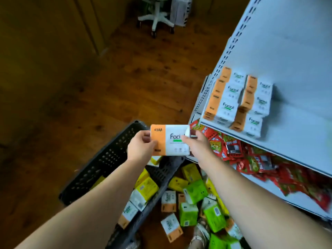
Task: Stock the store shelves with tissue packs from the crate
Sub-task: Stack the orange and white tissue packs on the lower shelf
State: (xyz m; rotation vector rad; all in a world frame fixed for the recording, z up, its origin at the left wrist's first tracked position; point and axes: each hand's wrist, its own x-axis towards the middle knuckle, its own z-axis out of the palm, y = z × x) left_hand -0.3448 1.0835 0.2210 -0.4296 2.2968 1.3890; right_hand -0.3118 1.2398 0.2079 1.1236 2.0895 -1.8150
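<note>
- Pack (170,140), orange and white, held in mid-air above the crate (107,159), its printed face turned up toward the camera and its long axis running left to right.
- Left hand (141,147) grips the orange end; its fingers (146,139) are clenched on that short edge, thumb over the face.
- Right hand (195,143) grips the white end, fingers curled over the top right corner, so both hands are closed on the one pack.
- Shelf (296,141) lies to the right and farther off, higher than the pack; the right hand is the nearer one to it.
- Stacks (237,103) of matching packs stand at the shelf's left end, orange ends facing left, with bare shelf to their right and near side.
- My read: the pack has to travel right and away, and a place beside the stacks looks likeliest.
- Loose packs (195,203), green, yellow and orange, lie below in the crate and on the floor; red sachets (251,155) fill the lower shelf.
</note>
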